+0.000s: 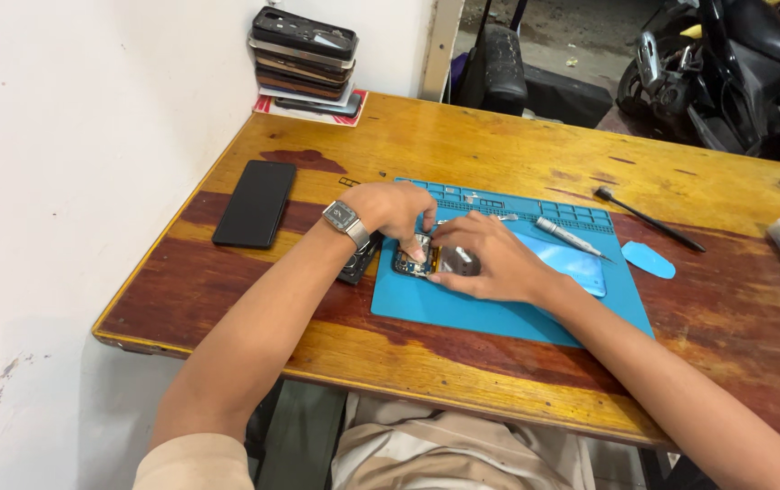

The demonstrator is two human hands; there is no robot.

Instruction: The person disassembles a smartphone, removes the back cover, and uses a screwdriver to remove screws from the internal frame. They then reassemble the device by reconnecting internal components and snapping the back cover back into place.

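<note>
Work: an opened phone [426, 257] lies back-off on the blue mat [499, 313] on the counter [463, 145]; its insides are bared, so opening looks done; judged mid-way, the parts still under the hands

Left hand [394, 209]: wristwatch on; fingers pinched down on the phone's upper end

Right hand [485, 263]: fingers spread flat, pressing the phone's body, gripping nothing

Laid aside: screwdriver [567, 236]; blue pick [648, 260]; black spudger [648, 219]; a whole black phone [255, 203]; stack of phones [306, 62] by the wall
</note>
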